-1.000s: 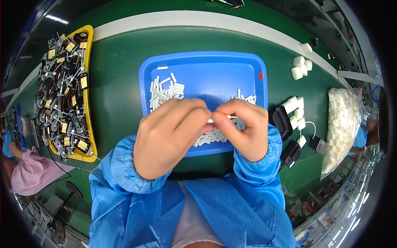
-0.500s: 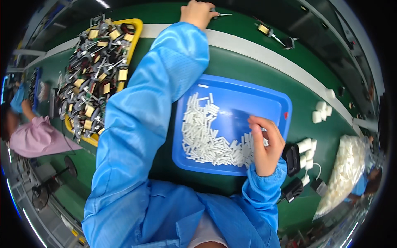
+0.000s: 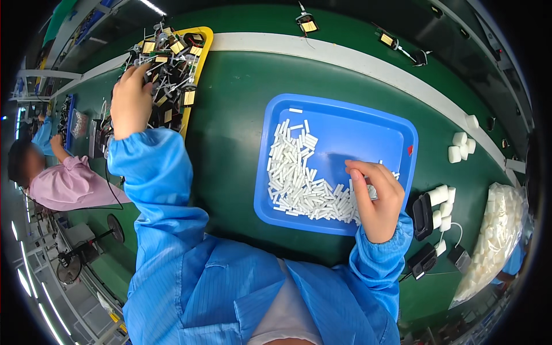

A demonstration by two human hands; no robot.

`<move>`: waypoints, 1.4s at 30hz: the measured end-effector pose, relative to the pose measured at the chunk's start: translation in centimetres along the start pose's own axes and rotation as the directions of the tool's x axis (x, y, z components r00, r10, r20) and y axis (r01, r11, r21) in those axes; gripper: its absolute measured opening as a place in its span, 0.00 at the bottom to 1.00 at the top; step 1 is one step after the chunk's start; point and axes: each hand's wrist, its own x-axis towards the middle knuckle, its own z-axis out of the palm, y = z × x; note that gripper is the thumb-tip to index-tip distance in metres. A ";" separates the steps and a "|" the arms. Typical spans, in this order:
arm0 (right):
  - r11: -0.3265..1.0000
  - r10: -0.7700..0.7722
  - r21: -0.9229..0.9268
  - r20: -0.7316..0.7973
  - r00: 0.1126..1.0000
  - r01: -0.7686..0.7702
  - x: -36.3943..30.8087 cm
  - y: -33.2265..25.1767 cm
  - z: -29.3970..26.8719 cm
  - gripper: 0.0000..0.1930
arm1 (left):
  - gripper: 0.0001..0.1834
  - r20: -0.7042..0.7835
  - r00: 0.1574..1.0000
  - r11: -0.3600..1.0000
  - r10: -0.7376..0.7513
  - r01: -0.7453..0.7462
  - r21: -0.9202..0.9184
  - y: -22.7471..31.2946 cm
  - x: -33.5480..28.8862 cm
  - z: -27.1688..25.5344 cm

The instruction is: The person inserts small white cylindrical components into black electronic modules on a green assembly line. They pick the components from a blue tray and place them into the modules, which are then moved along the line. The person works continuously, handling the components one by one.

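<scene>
My left hand is over the yellow bin, its thumb apart from the bent fingers. The fingers reach among the piled small assemblies, which have dark bodies, tan blocks and thin shafts. Its fingertips are partly covered. My right hand hovers above the near right side of the blue tray, with thumb and fingers drawn together. What they pinch, if anything, I cannot make out. Short white tubes lie heaped along the tray's left and near sides.
Past the white rail lie one assembly and another. White cylinders, a black holder, power adapters and a clear bag of white pieces are at right. A co-worker in pink sits left.
My left hand has moved from beyond the rail back left to the yellow bin. An assembly now lies uncovered beyond the rail. My right hand stays over the tray; the whole view shifted slightly.
</scene>
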 end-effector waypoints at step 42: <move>0.997 -0.058 -0.041 0.135 0.989 0.064 0.7 0.6 2.6 0.15 | 0.18 0.331 0.833 -0.074 0.443 0.403 -0.912 17.8 -12.3 -3.3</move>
